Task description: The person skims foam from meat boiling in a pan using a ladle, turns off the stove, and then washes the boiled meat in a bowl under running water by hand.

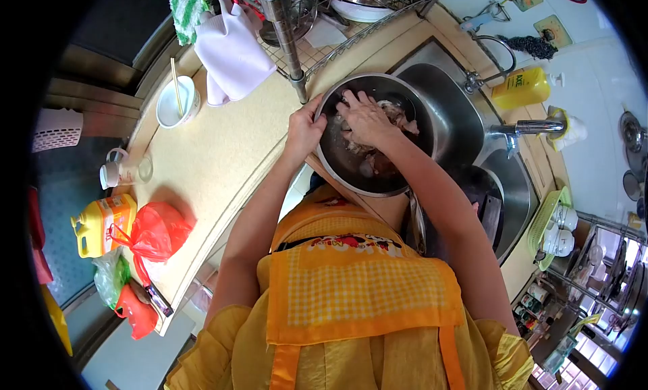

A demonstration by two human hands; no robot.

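Note:
A large round metal bowl stands at the sink's left edge with pieces of raw meat lying in it. My left hand grips the bowl's left rim, the thumb bent against the metal. Inside the bowl, my right hand rests over the meat with its fingers spread and touching the pieces. Some pieces show to the right of that hand and below it; those under the palm are hidden.
Right of the bowl is a steel double sink with a faucet. A cleaver lies over the lower basin. A white bowl with chopsticks and a red plastic bag stand on the left counter. A metal rack post rises close by.

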